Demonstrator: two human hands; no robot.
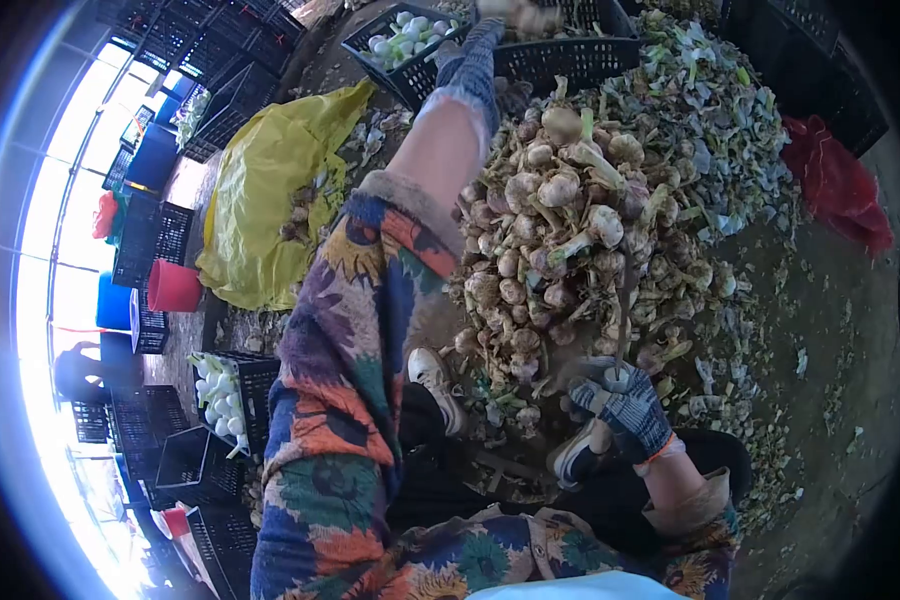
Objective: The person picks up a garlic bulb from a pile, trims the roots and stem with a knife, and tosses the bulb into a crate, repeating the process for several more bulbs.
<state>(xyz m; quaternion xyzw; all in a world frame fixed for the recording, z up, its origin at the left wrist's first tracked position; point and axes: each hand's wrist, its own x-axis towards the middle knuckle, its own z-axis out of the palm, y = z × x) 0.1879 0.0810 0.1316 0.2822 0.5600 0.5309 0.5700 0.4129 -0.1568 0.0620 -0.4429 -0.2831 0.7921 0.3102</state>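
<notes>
A big pile of unpeeled garlic bulbs (560, 250) with stalks lies on the ground in front of me. My left hand (470, 60), in a blue-grey glove, is stretched far out over a black crate (570, 55) behind the pile. Its fingertips are blurred at the top edge near something pale, and I cannot tell what they hold. My right hand (625, 400), also gloved, sits low by the near edge of the pile. It is closed around a thin knife (624, 320) whose blade points up into the bulbs.
A second black crate (405, 45) at the back holds trimmed white bulbs, and another crate (255, 385) with them stands at my left. Husks and skins (710, 130) cover the ground right of the pile. A yellow bag (270, 200), a red bag (835, 180), stacked crates (150, 240) and my shoes (435, 385) are around.
</notes>
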